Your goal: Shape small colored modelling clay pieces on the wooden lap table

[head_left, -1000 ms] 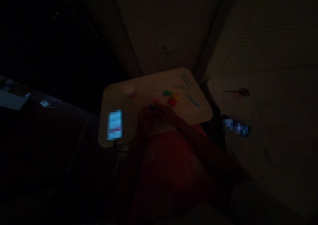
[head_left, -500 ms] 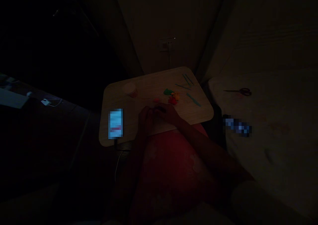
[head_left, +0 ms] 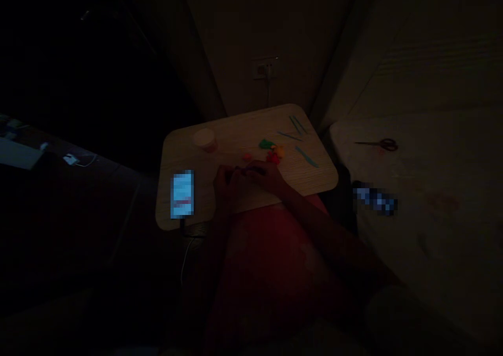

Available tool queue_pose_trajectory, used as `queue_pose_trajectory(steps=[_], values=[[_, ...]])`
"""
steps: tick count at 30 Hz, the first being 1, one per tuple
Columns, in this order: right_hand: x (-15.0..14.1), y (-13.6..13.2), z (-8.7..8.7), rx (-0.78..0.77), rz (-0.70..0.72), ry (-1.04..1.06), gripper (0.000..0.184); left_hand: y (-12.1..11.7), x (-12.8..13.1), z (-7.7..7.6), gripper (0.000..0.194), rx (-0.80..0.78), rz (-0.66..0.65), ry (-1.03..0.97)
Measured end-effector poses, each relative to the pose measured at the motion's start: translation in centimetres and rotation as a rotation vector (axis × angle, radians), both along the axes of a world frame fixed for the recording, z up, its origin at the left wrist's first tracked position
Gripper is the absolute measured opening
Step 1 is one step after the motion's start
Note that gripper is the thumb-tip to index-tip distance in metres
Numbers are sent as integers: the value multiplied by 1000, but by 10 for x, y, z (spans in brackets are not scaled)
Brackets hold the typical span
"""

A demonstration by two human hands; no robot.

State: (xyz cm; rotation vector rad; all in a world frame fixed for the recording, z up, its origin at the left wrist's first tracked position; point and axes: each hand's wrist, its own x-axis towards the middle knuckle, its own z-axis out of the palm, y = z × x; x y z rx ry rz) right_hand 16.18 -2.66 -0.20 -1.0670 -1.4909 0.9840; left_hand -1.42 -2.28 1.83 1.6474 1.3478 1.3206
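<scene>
The scene is very dark. My left hand (head_left: 223, 184) and my right hand (head_left: 264, 176) meet over the near part of a small wooden table (head_left: 236, 136), fingers curled together around something small and dark that I cannot make out. Just beyond the hands lie small lumps of clay: a pink one (head_left: 247, 157), a red one (head_left: 272, 158), an orange one (head_left: 279, 150) and a green one (head_left: 265, 144). Thin teal modelling tools (head_left: 306, 157) lie to the right of the clay.
A lit phone (head_left: 182, 194) lies on the table's near left corner with a cable hanging below it. A small round tub (head_left: 204, 138) stands at the back left. Scissors (head_left: 379, 144) lie on a pale surface to the right. A wall socket (head_left: 264, 69) is behind the table.
My left hand has shifted slightly to the left while both hands stay together over the table. The clay and tools have not moved.
</scene>
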Motion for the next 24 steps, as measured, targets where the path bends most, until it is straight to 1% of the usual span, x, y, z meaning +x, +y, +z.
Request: queue_pose_trajectory(steps=[4, 7, 9, 12, 14, 17, 19, 24], values=[[1, 0, -2, -2, 0, 13, 40, 1, -2, -1, 23, 12, -1, 19], [1, 0, -1, 20, 42, -20, 38, 1, -2, -3, 19, 29, -35, 67], [1, 0, 1, 40, 74, -33, 39, 1, -2, -4, 22, 52, -80, 113], [0, -1, 5, 45, 87, -35, 39, 0, -2, -4, 30, 68, -146, 164], [0, -2, 7, 32, 89, -43, 38, 0, -2, -4, 31, 71, -143, 170], [-1, -3, 8, 25, 108, -38, 37, 0, -2, -3, 28, 79, -94, 152], [-1, -3, 7, 27, 113, -27, 37, -1, -2, -3, 28, 87, -88, 146], [-2, -2, 5, 9, 98, -11, 43, -3, -2, -1, 33, 93, -172, 179]])
